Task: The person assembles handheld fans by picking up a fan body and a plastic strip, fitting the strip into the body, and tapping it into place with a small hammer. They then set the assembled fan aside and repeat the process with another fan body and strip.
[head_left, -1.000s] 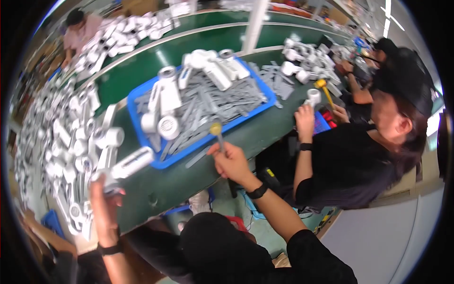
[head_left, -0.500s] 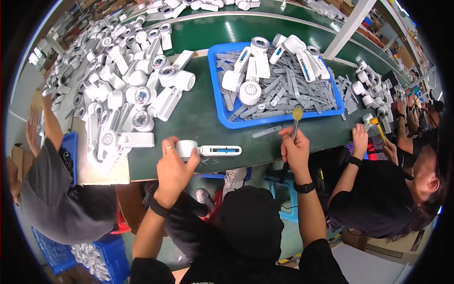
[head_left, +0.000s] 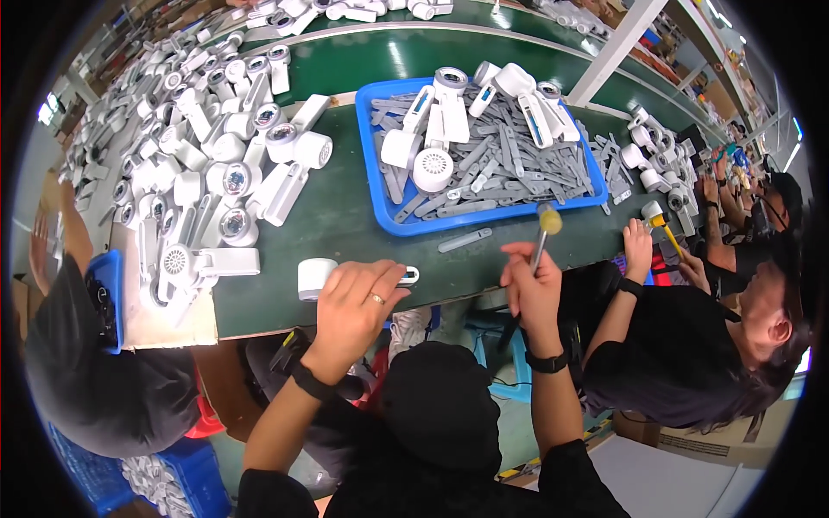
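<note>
A white handheld fan [head_left: 313, 278] with a drum-shaped head lies on the green table close to its front edge. Across its handle rests my left hand [head_left: 350, 298], fingers bent down over it and covering most of it; the handle's tip shows past the fingertips. My right hand [head_left: 531, 289] grips a mallet [head_left: 549, 221] by its shaft, the yellowish head raised at the near rim of the blue tray [head_left: 484, 220]. Between the hands and the tray lies a single grey strip [head_left: 465, 240].
Grey strips [head_left: 492, 155] and several white fans fill the tray. A large heap of white fans [head_left: 233, 177] covers the table's left side. At right, a co-worker's hand [head_left: 637, 250] is beside another yellow-handled mallet [head_left: 669, 229]. Another person sits at left.
My left hand has shifted from the fan's round head onto its handle. The mallet stays raised in my right hand, its head tilted slightly differently. The whole view has slid a little leftward.
</note>
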`<action>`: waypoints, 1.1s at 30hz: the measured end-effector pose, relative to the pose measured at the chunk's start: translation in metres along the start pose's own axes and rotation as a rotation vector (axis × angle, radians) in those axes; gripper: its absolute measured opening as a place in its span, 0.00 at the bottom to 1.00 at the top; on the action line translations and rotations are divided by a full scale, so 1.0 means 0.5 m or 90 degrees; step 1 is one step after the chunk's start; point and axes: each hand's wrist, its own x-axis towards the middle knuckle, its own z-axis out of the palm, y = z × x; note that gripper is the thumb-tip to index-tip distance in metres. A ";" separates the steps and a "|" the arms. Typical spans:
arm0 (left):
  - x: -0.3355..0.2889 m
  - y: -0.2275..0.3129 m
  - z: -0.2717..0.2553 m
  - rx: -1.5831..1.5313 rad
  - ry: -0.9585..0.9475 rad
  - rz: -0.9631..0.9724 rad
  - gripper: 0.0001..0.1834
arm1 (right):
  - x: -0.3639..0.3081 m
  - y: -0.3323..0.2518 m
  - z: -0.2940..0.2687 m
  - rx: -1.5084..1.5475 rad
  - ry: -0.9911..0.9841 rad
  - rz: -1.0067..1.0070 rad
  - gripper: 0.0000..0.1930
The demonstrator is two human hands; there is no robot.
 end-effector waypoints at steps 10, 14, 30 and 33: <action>-0.002 -0.004 0.010 -0.007 0.026 -0.003 0.19 | -0.033 0.025 0.151 -0.225 -0.240 -0.055 0.10; -0.005 -0.007 0.010 -0.022 0.027 -0.018 0.18 | -0.037 0.048 0.155 -0.290 -0.174 -0.170 0.09; -0.012 -0.019 0.009 -0.018 -0.003 -0.046 0.17 | -0.043 0.050 0.171 -0.367 -0.134 -0.235 0.09; -0.009 -0.019 0.006 -0.014 0.008 -0.018 0.15 | -0.042 0.065 0.166 -0.367 -0.179 -0.282 0.14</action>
